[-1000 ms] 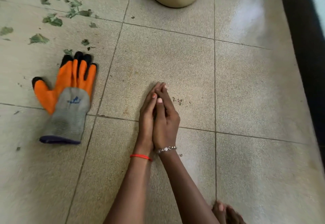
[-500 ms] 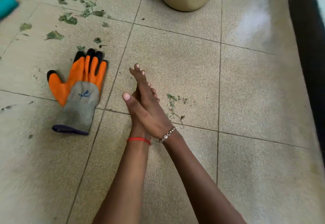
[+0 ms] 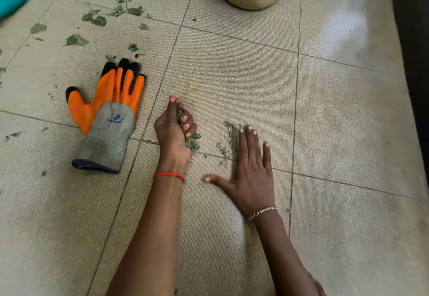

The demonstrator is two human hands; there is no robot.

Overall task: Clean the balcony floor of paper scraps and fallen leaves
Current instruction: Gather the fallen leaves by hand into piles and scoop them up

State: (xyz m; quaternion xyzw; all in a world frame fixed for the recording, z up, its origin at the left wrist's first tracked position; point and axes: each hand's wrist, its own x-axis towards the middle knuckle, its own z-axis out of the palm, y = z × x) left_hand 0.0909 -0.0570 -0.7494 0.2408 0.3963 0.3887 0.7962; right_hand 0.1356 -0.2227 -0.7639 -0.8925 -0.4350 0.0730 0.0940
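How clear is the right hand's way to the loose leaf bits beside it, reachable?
Probably yes. The right hand lies open, flat on the floor, fingers right beside the loose leaf bits, nothing between them. The left hand, gripping a clump of leaves, sits clear to the side.

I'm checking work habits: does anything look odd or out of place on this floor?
The orange glove lies unworn on the tiles, while the left hand grips leaf bits bare and the right hand lies flat beside loose scraps.
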